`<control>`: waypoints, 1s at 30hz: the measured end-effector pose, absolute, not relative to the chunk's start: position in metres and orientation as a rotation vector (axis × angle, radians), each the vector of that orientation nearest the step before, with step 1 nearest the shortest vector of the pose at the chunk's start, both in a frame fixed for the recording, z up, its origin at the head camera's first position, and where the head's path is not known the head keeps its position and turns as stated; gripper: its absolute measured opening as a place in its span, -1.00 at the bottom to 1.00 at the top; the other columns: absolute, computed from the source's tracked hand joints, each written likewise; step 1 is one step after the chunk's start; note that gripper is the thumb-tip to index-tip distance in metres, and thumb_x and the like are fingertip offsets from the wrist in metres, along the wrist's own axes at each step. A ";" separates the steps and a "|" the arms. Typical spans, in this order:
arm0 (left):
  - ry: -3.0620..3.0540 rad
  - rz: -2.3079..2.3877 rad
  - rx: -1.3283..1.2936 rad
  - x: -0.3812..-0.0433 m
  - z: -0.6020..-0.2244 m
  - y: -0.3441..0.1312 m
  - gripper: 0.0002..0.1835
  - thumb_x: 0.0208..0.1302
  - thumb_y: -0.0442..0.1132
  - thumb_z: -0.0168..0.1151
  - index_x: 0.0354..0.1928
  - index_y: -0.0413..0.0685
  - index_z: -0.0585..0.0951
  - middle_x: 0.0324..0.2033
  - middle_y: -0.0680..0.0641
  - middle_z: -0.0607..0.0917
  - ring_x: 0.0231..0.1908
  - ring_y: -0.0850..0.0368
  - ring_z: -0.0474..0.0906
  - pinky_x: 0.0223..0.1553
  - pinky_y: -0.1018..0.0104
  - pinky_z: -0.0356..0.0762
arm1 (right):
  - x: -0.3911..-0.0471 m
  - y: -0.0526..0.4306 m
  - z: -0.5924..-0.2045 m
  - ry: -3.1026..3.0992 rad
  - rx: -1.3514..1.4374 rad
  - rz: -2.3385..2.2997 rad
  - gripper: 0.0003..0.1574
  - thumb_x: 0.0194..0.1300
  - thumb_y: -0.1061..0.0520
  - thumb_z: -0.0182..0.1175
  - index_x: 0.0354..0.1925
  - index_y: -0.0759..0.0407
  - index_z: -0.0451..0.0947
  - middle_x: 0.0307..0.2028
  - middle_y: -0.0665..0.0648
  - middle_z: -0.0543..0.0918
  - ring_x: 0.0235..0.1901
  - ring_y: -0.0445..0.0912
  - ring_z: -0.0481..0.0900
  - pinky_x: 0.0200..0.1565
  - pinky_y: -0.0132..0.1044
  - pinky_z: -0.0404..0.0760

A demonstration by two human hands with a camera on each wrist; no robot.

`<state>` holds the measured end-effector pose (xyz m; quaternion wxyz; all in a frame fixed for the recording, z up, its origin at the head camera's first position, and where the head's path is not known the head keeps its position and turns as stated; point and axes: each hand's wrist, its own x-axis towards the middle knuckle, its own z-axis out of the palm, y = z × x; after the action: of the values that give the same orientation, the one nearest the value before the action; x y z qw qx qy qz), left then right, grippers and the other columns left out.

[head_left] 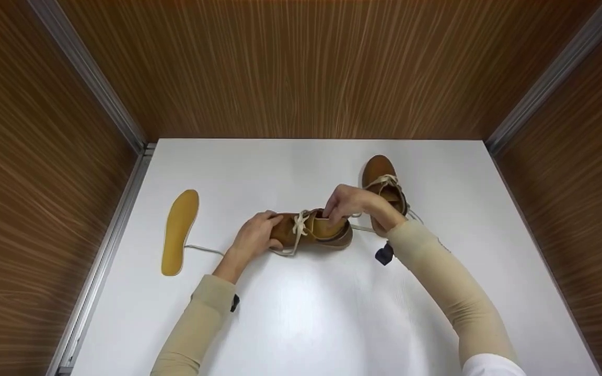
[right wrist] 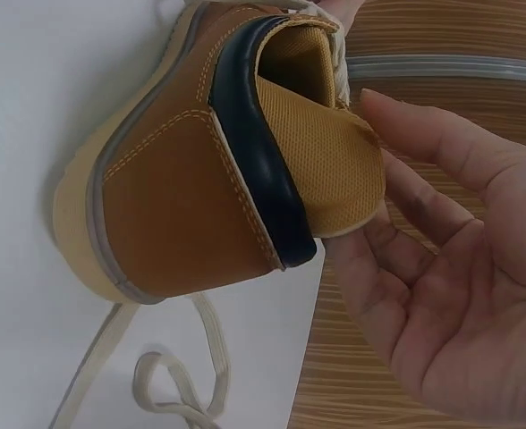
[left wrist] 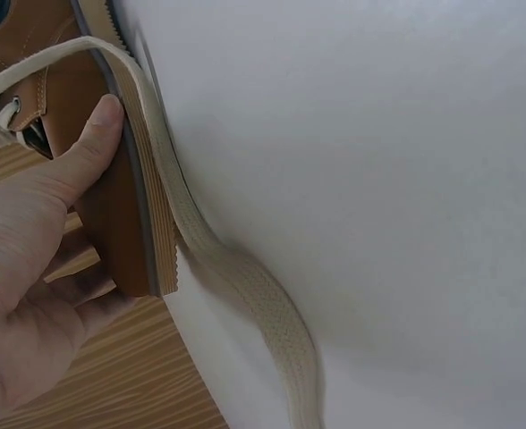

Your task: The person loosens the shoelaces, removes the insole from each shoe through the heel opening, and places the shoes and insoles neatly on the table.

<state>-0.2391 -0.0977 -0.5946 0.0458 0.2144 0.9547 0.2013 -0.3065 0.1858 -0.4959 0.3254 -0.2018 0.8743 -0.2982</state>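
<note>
A brown lace-up shoe [head_left: 282, 230] lies on the table, its toe to the left. My left hand [head_left: 251, 237] grips it around the toe, and in the left wrist view the thumb presses the side just above the sole [left wrist: 160, 214]. At the shoe's opening, my right hand [head_left: 350, 201] pinches a yellow insole [right wrist: 326, 161] by its edges. The insole is partly inside the shoe, with its rounded end sticking out above the dark padded collar [right wrist: 254, 134]. How far it reaches inside is hidden.
Another yellow insole [head_left: 180, 235] lies at the left of the white table [head_left: 290, 324]. A second brown shoe [head_left: 379, 169] stands behind my right forearm. Loose laces [head_left: 204, 249] trail across the surface. Wood-grain panels [head_left: 301, 68] enclose the table.
</note>
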 end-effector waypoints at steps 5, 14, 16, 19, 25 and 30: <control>2.920 0.615 0.663 -0.240 -0.594 -0.097 -0.13 0.11 0.00 0.60 0.44 -0.21 0.53 0.36 -0.25 0.59 0.37 -0.23 0.52 0.42 -0.09 0.51 | -0.306 0.187 -0.496 2.304 -0.551 -0.750 -0.67 0.11 0.30 0.50 -0.11 0.37 0.81 -0.55 -0.15 0.66 -0.57 -0.31 0.42 -0.49 -0.48 0.37; 2.920 0.595 0.665 -0.239 -0.595 -0.097 -0.13 0.12 0.00 0.60 0.44 -0.21 0.52 0.34 -0.26 0.60 0.35 -0.23 0.54 0.41 -0.08 0.53 | -0.304 0.183 -0.496 2.293 -0.536 -0.799 -0.74 0.10 0.36 0.42 -0.17 0.35 0.81 -0.59 -0.17 0.66 -0.63 -0.30 0.40 -0.56 -0.46 0.30; 2.932 0.586 0.672 -0.240 -0.594 -0.098 -0.13 0.10 0.00 0.61 0.42 -0.21 0.54 0.33 -0.25 0.61 0.33 -0.23 0.56 0.39 -0.06 0.55 | -0.304 0.181 -0.495 2.296 -0.544 -0.801 -0.76 0.11 0.35 0.44 -0.18 0.35 0.82 -0.59 -0.16 0.68 -0.63 -0.30 0.41 -0.56 -0.46 0.31; 2.950 0.576 0.692 -0.241 -0.595 -0.099 -0.14 0.08 0.00 0.62 0.40 -0.22 0.56 0.30 -0.24 0.64 0.31 -0.22 0.58 0.37 -0.05 0.57 | -0.307 0.178 -0.493 2.299 -0.572 -0.797 -0.78 0.12 0.35 0.45 -0.20 0.35 0.82 -0.58 -0.14 0.71 -0.62 -0.32 0.44 -0.54 -0.48 0.37; 2.953 0.575 0.699 -0.242 -0.596 -0.100 -0.14 0.09 0.00 0.62 0.40 -0.23 0.56 0.30 -0.25 0.63 0.31 -0.23 0.58 0.38 -0.05 0.55 | -0.309 0.174 -0.488 2.292 -0.591 -0.778 -0.77 0.12 0.35 0.46 -0.19 0.37 0.81 -0.50 -0.06 0.78 -0.60 -0.33 0.51 -0.48 -0.51 0.48; 2.947 0.570 0.692 -0.242 -0.596 -0.100 -0.13 0.09 0.01 0.61 0.41 -0.23 0.55 0.32 -0.27 0.62 0.32 -0.24 0.57 0.39 -0.07 0.55 | -0.309 0.174 -0.488 2.285 -0.578 -0.777 -0.76 0.13 0.34 0.46 -0.17 0.36 0.82 -0.45 -0.02 0.82 -0.57 -0.35 0.56 -0.45 -0.52 0.55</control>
<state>-0.2420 -0.1000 -0.5957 0.0304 0.2246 0.9562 0.1850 -0.3095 0.1741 -0.4882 0.3239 -0.2203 0.8711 -0.2961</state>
